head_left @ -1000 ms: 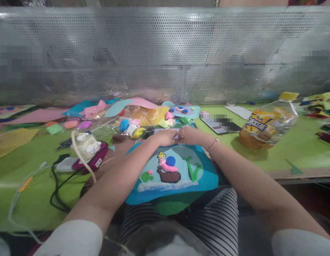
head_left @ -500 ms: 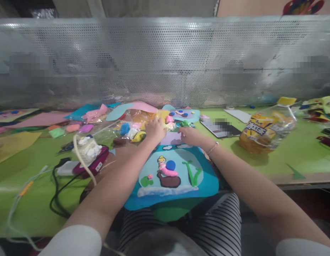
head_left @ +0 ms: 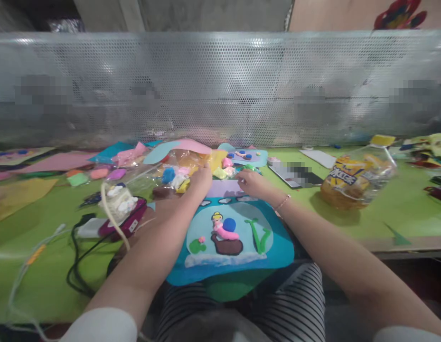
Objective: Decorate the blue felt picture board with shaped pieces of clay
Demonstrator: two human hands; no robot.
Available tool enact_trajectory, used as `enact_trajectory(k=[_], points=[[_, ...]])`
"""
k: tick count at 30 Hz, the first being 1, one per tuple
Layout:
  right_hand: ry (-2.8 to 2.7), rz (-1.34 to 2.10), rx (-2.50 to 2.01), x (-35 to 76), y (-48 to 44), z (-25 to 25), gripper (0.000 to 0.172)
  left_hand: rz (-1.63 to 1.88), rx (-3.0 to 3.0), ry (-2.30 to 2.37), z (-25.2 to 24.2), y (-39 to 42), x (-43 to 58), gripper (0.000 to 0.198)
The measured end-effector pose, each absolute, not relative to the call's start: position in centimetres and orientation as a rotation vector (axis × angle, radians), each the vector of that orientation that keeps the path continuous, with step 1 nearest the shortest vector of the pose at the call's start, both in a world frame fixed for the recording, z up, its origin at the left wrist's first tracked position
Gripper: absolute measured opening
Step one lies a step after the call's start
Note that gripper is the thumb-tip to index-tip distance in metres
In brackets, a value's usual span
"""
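Note:
My left hand (head_left: 201, 179) reaches into small bags of modelling clay, beside a yellow clay pack (head_left: 183, 185) and a white one (head_left: 178, 180); its fingers are mostly hidden behind the hand. My right hand (head_left: 251, 183) is closed, fingertips bent together over the edge of a lilac sheet (head_left: 223, 188) near a green clay pack (head_left: 249, 168). Whatever those fingertips hold is too small to see. A blue foam-sheet picture (head_left: 282, 247) lies nearest me, over the table edge. On it are a pink clay figure (head_left: 228, 233) with a blue ball, a brown shape (head_left: 228, 246) and green plants (head_left: 258, 237).
At left, a power bank (head_left: 129, 216) lies among cables (head_left: 76, 266). A phone (head_left: 295, 175) and a tilted bottle of orange drink (head_left: 355, 178) are at right. Behind the coloured sheets (head_left: 192, 145) stands a perforated metal screen (head_left: 220, 85).
My left hand has drawn slightly back and left, its fingers turning out of sight from over the yellow bag. The right hand stays nearly in place. The view has tipped up slightly.

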State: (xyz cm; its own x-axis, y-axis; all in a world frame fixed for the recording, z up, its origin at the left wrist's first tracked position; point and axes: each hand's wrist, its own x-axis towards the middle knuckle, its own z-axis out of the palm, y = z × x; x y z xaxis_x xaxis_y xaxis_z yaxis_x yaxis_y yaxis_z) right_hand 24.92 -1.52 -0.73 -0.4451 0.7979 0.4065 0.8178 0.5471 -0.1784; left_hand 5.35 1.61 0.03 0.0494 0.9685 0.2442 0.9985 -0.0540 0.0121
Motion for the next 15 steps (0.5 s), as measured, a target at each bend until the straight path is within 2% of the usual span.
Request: enact_trajectory(k=[6,9,15], points=[[-2.321,-0.107,-1.011,24.7,-1.6,-1.3,0.038,-0.742,-2.467,-1.458,0.2,0.9,6.9,0.045],[-2.380,-0.059,-0.895,24.8,-1.6,-1.3,0.033,-0.857,-2.634,-1.188,-0.6,1.1,7.5,0.047],[-2.527,-0.045,-0.851,24.6,-1.7,-1.2,0.022,-0.897,-2.924,-0.954,-2.3,1.8,7.4,0.049]])
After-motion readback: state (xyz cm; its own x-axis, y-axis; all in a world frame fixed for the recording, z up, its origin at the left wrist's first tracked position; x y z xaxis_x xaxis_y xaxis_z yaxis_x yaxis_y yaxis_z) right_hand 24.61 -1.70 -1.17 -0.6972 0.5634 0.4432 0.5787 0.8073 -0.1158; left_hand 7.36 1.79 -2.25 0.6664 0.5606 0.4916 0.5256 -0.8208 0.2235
